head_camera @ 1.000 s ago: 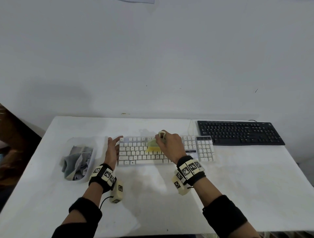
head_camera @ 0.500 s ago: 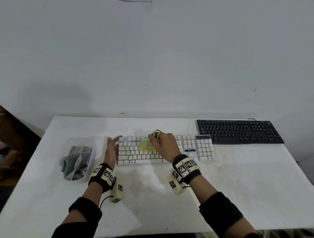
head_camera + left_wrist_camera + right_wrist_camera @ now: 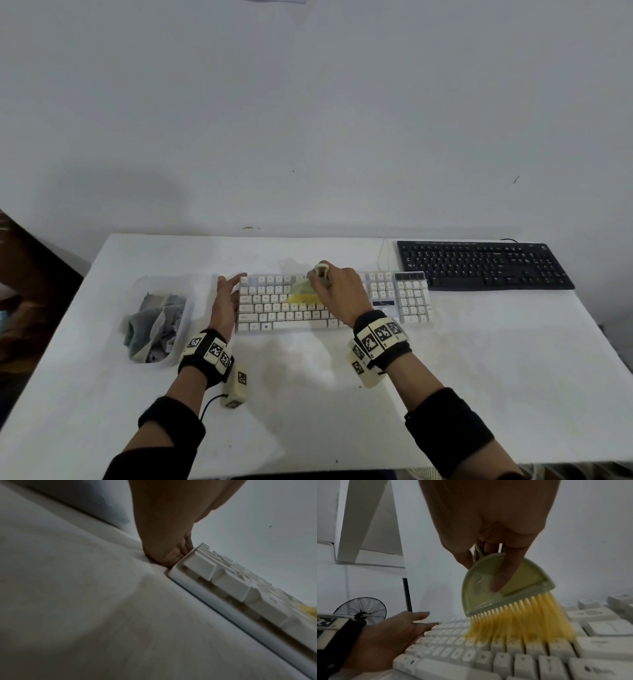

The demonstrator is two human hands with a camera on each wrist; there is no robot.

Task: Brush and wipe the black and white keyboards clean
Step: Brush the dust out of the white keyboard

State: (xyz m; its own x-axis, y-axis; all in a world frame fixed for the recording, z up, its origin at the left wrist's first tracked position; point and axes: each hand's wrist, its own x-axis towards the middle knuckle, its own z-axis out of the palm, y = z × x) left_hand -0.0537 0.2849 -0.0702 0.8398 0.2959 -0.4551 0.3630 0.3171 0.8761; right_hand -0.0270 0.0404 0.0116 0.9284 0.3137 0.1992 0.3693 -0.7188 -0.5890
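Seen from the head camera, a white table (image 3: 479, 377) is being occupied by two keyboards: the white keyboard (image 3: 274, 310) is lying near the middle, and the black keyboard (image 3: 479, 265) is lying at the far right corner, just beyond the white one's number pad. A small brush (image 3: 303, 293) with a pale green back and yellow bristles is being gripped by the right hand (image 3: 337, 294), with its bristles laid on the upper key rows. The left hand (image 3: 224, 301) is being rested against the white keyboard's left end, fingers straight and holding nothing. A clear plastic tub (image 3: 186, 308) is standing left of that hand; crumpled grey and white cloths (image 3: 154, 322) are being held in it, heaped above the rim.

From the left wrist view, the fingertips (image 3: 169, 557) are being pressed down on the table, right against the corner of the white keyboard (image 3: 223, 582). A scrap of yellow bristle is showing at the right edge.

From the right wrist view, the brush (image 3: 501, 588) is being pinched at its green back, a fingertip (image 3: 500, 581) pressed flat on the face and other fingers curled round its thin loop handle. The bristles are being splayed over the keys of the white keyboard (image 3: 505, 655). The left hand (image 3: 388, 635) is being kept flat at the keyboard's end. A round fan (image 3: 361, 609) is standing in the background.
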